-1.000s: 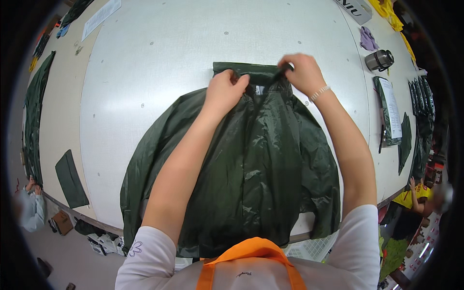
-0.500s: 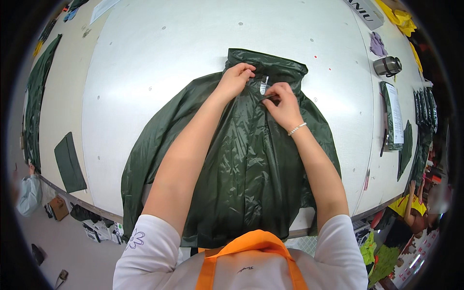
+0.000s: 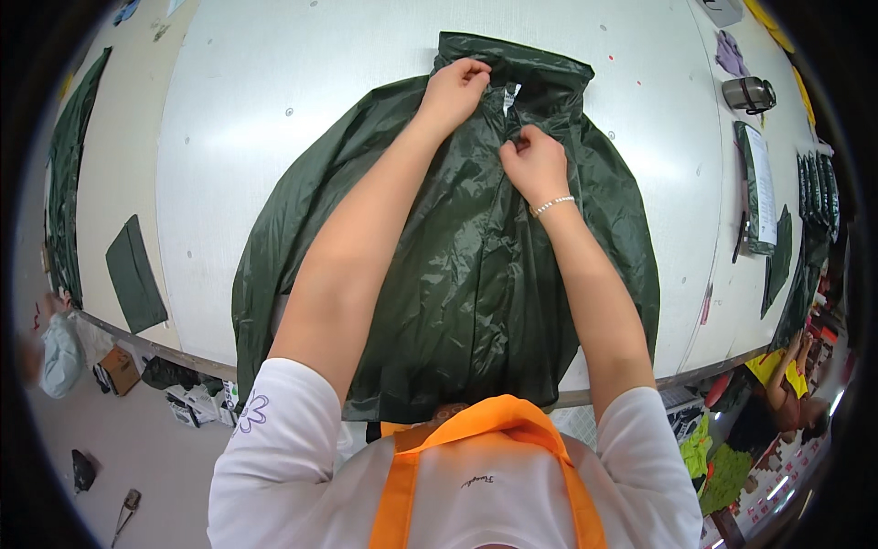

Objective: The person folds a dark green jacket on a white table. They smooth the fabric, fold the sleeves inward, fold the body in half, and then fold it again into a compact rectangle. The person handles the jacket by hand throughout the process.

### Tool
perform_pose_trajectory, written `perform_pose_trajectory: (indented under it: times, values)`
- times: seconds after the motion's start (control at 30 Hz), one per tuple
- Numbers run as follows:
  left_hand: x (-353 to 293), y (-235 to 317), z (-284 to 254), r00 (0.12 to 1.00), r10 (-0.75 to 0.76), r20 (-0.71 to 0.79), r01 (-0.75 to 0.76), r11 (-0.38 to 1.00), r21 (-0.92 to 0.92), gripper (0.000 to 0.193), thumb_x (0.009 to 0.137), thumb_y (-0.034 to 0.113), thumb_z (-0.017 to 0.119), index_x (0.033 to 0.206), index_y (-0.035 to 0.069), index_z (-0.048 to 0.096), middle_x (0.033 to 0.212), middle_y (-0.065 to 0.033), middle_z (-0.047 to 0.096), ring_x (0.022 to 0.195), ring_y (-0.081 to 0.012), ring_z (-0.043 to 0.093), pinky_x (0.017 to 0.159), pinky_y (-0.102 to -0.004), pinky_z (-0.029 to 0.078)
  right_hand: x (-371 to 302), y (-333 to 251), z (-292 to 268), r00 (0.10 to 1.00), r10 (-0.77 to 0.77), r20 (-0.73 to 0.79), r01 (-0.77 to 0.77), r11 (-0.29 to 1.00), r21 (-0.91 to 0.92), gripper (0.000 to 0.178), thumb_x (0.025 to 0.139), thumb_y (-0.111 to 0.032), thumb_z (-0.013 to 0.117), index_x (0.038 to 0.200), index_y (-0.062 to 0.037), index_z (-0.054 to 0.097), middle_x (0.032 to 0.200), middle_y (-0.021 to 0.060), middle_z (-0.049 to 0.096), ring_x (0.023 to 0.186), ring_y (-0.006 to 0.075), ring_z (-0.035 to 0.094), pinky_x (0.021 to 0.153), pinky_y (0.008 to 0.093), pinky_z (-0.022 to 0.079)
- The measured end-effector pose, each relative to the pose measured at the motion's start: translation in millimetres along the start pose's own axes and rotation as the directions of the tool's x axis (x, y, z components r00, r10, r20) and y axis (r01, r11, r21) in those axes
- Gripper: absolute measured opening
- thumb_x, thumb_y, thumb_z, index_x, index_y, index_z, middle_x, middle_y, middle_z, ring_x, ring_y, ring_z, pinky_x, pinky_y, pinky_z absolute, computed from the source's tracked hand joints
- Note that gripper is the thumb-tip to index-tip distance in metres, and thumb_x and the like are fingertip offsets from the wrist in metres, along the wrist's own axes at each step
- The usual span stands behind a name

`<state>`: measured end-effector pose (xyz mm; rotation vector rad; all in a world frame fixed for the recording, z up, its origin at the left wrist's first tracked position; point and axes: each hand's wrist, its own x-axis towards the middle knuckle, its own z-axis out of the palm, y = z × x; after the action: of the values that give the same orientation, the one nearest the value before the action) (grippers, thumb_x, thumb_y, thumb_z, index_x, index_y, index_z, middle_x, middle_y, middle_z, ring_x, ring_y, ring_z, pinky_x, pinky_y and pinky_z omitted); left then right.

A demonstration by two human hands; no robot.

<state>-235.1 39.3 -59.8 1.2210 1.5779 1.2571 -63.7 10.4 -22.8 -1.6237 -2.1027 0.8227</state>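
Observation:
A shiny dark green rain jacket [image 3: 439,284] lies spread on the white table in front of me, its collar [image 3: 549,73] at the far end and its hem at my waist. My left hand [image 3: 457,91] is closed on the jacket at the left base of the collar. Lower down the front, my right hand [image 3: 537,166] pinches the jacket's front edge between thumb and fingers. Between the two hands a small white label [image 3: 510,97] shows inside the neck. The sleeves curve down on both sides, and my forearms cover part of the front.
On the white table [image 3: 206,210], a dark green folded piece [image 3: 135,274] lies left. A metal flask [image 3: 748,94], purple cloth [image 3: 730,55] and green bundle with white paper [image 3: 757,188] are right. Another person [image 3: 785,384] is at the lower right; a pale sleeve [image 3: 62,355] shows left.
The view has shifted, so the jacket and table appear higher. My right hand has moved down the front edge, away from the label. My left hand stays at the collar.

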Motion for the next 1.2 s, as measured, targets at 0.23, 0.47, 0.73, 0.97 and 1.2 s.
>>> perform_pose_trajectory:
  times: [0.23,0.47,0.73,0.97,1.2]
  values:
    - [-44,48,-1,0.964,-0.255,-0.078,0.239,0.695,0.678,0.042,0.078,0.047,0.064,0.075,0.005,0.069,0.071,-0.0131,0.066,0.073,-0.0313,0.066,0.065,-0.0404,0.052,7,6,4,0.963,-0.093,-0.251,0.143,0.972,0.187,0.018,0.083,-0.015,0.062,0.08,0.0021,0.065,0.071,0.0169,0.062,0.059,0.0304,0.058,0.058,0.0355,0.046]
    - [-19,23,8,0.965,-0.256,0.051,0.148,0.698,0.701,0.041,0.078,0.041,0.066,0.07,0.001,0.067,0.073,-0.0182,0.066,0.07,-0.0294,0.066,0.062,-0.0382,0.051,17,9,31,0.954,0.008,-0.301,0.088,0.949,0.303,0.012,0.076,-0.006,0.068,0.087,-0.0004,0.07,0.074,0.0122,0.064,0.061,0.02,0.063,0.06,0.028,0.05]
    - [-25,15,-9,0.877,-0.304,0.371,0.347,0.936,-0.053,0.032,0.093,0.026,0.056,0.068,0.005,0.055,0.06,-0.0017,0.058,0.05,-0.0081,0.053,0.047,-0.0209,0.041,14,11,36,0.978,0.033,-0.206,0.088,0.83,0.55,0.012,0.076,-0.002,0.069,0.088,0.0019,0.069,0.078,0.007,0.064,0.062,0.0104,0.059,0.059,0.0225,0.047]
    - [-31,5,-6,0.911,-0.25,0.328,0.298,0.948,-0.107,0.031,0.093,0.028,0.055,0.069,0.009,0.052,0.057,0.0006,0.055,0.048,-0.0059,0.049,0.045,-0.019,0.038,13,10,45,0.972,-0.023,-0.233,0.16,0.792,0.589,0.008,0.077,0.001,0.066,0.085,0.003,0.067,0.076,0.0079,0.061,0.061,0.0128,0.057,0.058,0.0238,0.046]
    - [-22,9,7,0.979,-0.13,0.159,0.053,0.907,0.417,0.032,0.09,0.029,0.056,0.076,0.001,0.059,0.063,-0.0099,0.062,0.055,-0.0202,0.061,0.053,-0.0319,0.048,23,8,29,0.984,-0.15,-0.099,0.167,0.966,0.198,0.017,0.074,-0.007,0.06,0.09,-0.0014,0.061,0.085,0.0167,0.061,0.076,0.034,0.061,0.069,0.041,0.05]
